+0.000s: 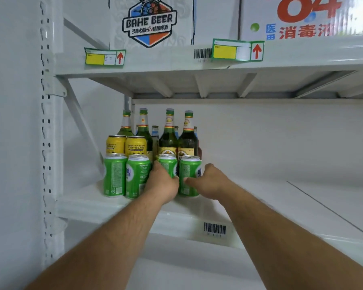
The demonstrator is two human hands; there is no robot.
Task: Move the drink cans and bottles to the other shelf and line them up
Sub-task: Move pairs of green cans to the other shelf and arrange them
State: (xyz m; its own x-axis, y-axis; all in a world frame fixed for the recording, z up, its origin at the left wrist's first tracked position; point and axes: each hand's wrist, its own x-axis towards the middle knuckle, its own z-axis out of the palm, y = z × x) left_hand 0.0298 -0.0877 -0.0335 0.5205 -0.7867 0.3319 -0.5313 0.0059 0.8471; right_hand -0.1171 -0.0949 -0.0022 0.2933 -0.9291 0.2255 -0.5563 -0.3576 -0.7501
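We extend both bare forearms forward and slightly upward. Our left hand [162,182] is curled, fingers wrapped forward, thumb pointing right. Our right hand [208,181] is likewise curled, thumb pointing left. The thumbs nearly meet.

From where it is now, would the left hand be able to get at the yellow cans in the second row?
Probably not directly. The left hand is wrapped on a green can in the front row, and the two yellow cans stand behind the other green cans. Reaching over their tops looks possible once it lets go.
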